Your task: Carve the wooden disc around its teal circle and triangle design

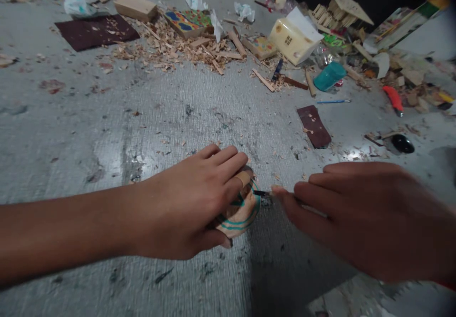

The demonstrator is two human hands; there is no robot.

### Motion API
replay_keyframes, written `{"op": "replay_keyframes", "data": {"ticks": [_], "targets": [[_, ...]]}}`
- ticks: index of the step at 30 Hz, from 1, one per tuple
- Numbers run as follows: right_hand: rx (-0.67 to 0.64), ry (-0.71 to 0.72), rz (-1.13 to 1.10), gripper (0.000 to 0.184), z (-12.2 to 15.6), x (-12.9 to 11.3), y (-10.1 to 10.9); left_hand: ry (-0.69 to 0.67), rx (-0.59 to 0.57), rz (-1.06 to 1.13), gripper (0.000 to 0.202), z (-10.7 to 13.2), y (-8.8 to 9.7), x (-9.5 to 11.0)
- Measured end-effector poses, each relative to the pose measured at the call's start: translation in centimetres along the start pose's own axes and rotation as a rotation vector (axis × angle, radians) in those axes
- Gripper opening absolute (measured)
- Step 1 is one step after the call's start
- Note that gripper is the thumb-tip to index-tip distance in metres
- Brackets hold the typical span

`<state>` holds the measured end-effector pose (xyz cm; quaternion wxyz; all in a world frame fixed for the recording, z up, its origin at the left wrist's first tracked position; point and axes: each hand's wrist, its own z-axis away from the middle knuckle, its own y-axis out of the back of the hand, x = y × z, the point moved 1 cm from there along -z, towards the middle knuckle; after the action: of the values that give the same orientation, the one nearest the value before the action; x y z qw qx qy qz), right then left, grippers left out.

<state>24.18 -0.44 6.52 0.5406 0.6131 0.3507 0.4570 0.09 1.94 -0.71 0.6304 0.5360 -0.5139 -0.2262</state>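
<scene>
My left hand (188, 203) is closed over a small round wooden piece (241, 215) with teal rings painted on it, pressing it against the grey floor. My right hand (359, 212) pinches a thin paintbrush (262, 193) whose dark tip touches the right edge of the wooden piece. Most of the brush's handle is hidden inside my fingers.
Wood shavings (178, 48) and offcuts litter the far floor, with a dark sandpaper sheet (96, 31), a smaller sandpaper strip (314, 126), painted wooden blocks (188, 22), a cream box (294, 40), a teal cup (329, 76), an orange-handled knife (393, 99) and a black lid (403, 143).
</scene>
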Motion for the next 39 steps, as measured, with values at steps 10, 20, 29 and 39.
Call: {"op": "replay_keyframes", "data": {"ticks": [10,20,29,39], "targets": [[0.084,-0.172,-0.038,0.045,0.7,1.9,-2.7,0.003,-0.009,-0.014,0.057,0.1,0.1,0.1],[0.136,-0.263,-0.028,0.016,4.9,0.3,-4.0,0.030,0.025,0.004,0.060,0.4,-0.1,0.0],[0.041,-0.194,-0.100,0.020,3.1,0.7,-2.7,0.042,0.018,0.009,0.061,0.1,0.0,0.2],[-0.015,-0.101,0.016,0.029,-0.1,0.5,0.4,0.019,0.033,-0.014,0.058,0.3,-0.1,0.1]]}}
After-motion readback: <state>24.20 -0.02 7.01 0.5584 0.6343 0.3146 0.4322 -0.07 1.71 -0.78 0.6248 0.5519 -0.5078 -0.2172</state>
